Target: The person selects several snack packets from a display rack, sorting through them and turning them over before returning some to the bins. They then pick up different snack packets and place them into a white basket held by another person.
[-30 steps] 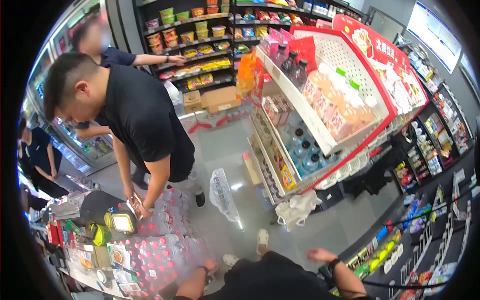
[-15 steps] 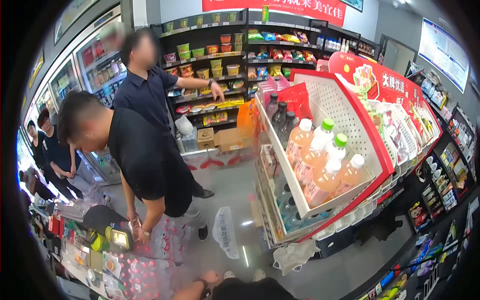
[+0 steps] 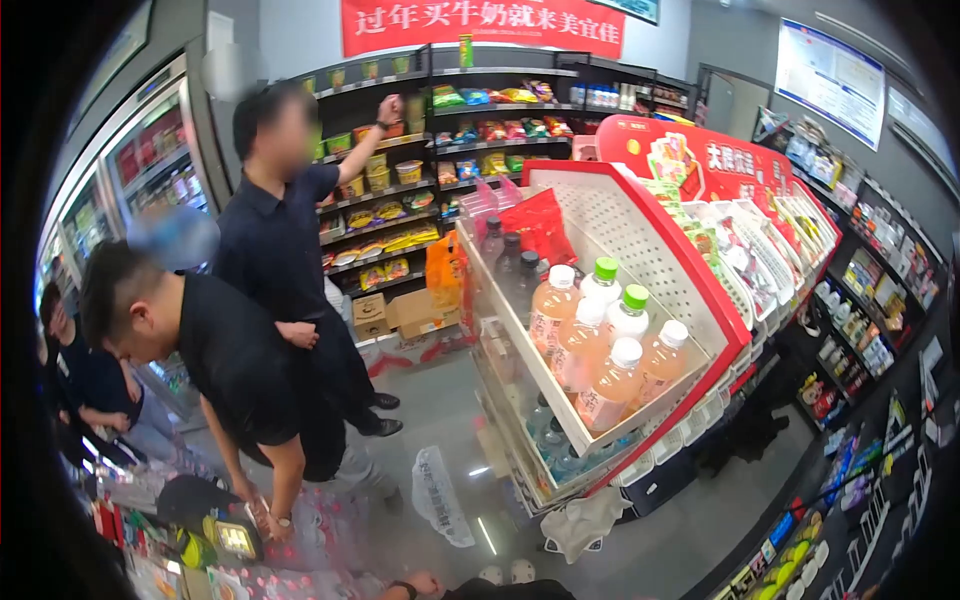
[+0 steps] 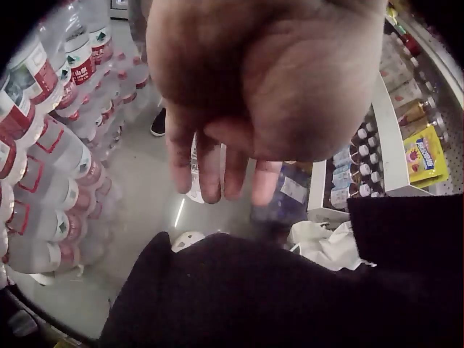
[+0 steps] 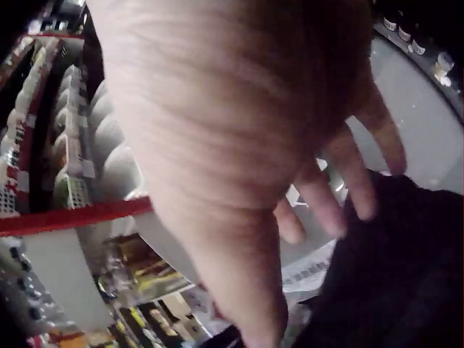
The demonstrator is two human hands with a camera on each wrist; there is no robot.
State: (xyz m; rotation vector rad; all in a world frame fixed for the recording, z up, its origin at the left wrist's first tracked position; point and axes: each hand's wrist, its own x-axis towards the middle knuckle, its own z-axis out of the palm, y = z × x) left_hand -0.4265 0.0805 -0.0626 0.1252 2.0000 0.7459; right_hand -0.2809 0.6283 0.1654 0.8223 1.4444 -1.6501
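In the left wrist view my left hand (image 4: 246, 94) hangs with its fingers loosely extended, holding nothing; stacked water bottles (image 4: 58, 188) stand to its left. The head view shows that hand (image 3: 424, 583) only at the bottom edge. My right hand (image 5: 239, 138) has its fingers spread and nothing in them in the right wrist view, beside dark clothing (image 5: 399, 261). It is out of the head view. A display rack with a red rim (image 3: 735, 320) holds bottles of pink drink (image 3: 610, 390), with white and green caps.
A person in black (image 3: 250, 360) bends over the counter at left, with packed bottles (image 3: 325, 520) beside it. Another person (image 3: 270, 220) stands behind with one arm raised towards the shelves (image 3: 375, 215). A white bag (image 3: 585, 520) lies at the rack's foot.
The head view has tilted up, and the rack appears further left than half a second ago. The standing person's arm has risen. My right hand has left the head view.
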